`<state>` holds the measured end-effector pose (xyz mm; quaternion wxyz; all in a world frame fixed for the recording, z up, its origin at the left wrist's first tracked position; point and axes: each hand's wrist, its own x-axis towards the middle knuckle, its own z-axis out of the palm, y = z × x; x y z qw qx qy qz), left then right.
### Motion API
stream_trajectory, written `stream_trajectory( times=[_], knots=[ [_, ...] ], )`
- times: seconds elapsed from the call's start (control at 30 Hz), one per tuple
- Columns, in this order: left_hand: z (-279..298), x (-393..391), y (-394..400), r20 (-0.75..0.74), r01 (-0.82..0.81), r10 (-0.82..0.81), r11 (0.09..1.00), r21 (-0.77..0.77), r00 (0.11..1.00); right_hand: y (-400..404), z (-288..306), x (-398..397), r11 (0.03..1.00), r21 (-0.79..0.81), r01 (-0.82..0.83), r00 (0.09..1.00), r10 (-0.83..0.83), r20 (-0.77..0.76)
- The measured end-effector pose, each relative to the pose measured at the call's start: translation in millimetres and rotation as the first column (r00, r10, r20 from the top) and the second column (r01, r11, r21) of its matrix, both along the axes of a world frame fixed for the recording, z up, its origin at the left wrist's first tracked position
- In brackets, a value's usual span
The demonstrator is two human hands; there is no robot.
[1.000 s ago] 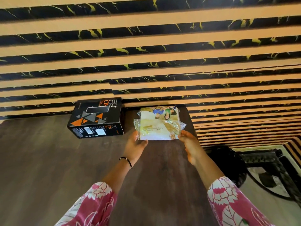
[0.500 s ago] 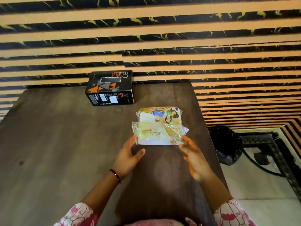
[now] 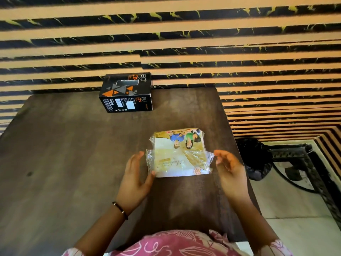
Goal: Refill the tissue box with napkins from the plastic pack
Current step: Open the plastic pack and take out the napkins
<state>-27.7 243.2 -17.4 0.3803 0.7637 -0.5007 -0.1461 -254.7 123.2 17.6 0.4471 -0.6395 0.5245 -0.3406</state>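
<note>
A clear plastic pack of napkins (image 3: 180, 154), printed yellow and white with a picture of people, lies flat on the dark wooden table (image 3: 73, 163). My left hand (image 3: 135, 174) is at the pack's left side, fingers spread, thumb touching its near left corner. My right hand (image 3: 229, 169) hovers at the pack's right side, fingers apart, close to the crinkled plastic flap. A black tissue box (image 3: 127, 93) with orange and grey triangles stands at the table's far edge, against the wall, well beyond both hands.
A striped black-and-tan wall (image 3: 166, 43) runs behind the table. Right of the table's edge a black bag (image 3: 256, 159) and a dark metal frame (image 3: 304, 167) sit on the pale floor (image 3: 295, 228).
The pack has come nearer to me, away from the box and the wall. Both hands now flank it with fingers spread instead of holding its near corners.
</note>
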Motion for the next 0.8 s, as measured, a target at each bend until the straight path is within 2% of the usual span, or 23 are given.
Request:
stream_trajectory(
  times=[0.07,0.17,0.27,0.37,0.5,0.63,0.8],
  knots=[
    [11,3,-22,0.069,0.082,-0.08,0.996,-0.02,0.994,-9,7,16,0.998,-0.017,-0.061,0.998,0.061,-0.008],
    [17,4,-58,0.208,0.226,-0.252,0.964,0.139,0.945,-27,7,47,0.986,-0.01,-0.167,0.962,0.161,-0.219],
    [12,-1,-85,0.358,0.287,-0.457,0.853,0.435,0.814,-43,0,73,0.944,0.054,-0.326,0.818,0.31,-0.485],
    [4,-7,-94,0.376,0.272,-0.541,0.774,0.571,0.752,-49,-9,88,0.93,0.075,-0.36,0.69,0.32,-0.649],
    [0,-10,-92,0.328,0.263,-0.534,0.754,0.601,0.78,-52,-13,100,0.963,0.062,-0.263,0.644,0.223,-0.732],
    [-1,-11,-92,0.293,0.276,-0.528,0.751,0.6,0.797,-51,-15,109,0.969,0.02,-0.248,0.599,0.17,-0.783],
    [-6,-11,-90,0.27,0.287,-0.519,0.754,0.59,0.811,-50,-18,113,0.977,0.035,-0.209,0.63,0.162,-0.759]
  ],
)
